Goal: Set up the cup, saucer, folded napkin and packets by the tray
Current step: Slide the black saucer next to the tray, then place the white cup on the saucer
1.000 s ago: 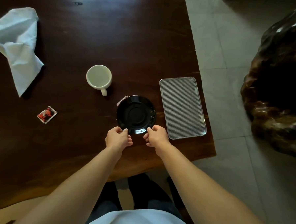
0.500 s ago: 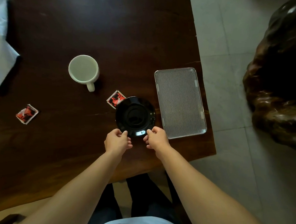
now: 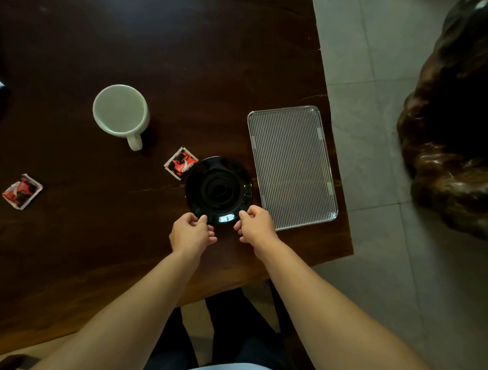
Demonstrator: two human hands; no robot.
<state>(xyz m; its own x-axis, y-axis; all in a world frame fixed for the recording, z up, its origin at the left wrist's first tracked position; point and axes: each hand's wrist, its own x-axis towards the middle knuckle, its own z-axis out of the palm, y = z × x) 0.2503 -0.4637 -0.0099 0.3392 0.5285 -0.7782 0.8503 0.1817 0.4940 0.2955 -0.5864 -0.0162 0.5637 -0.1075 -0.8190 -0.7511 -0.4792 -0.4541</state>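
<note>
Head view: both hands pinch the saucer

Left hand (image 3: pixel 191 233) and right hand (image 3: pixel 256 225) grip the black saucer's (image 3: pixel 218 189) near rim, just left of the ribbed tray (image 3: pixel 293 167). One red packet (image 3: pixel 181 163) touches the saucer; the cup (image 3: pixel 120 113) stands farther left.

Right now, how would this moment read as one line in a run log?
step: placing saucer | left hand, right hand: pinching near rim of round black saucer | beside: ribbed metal tray | white ceramic cup: apart
</note>
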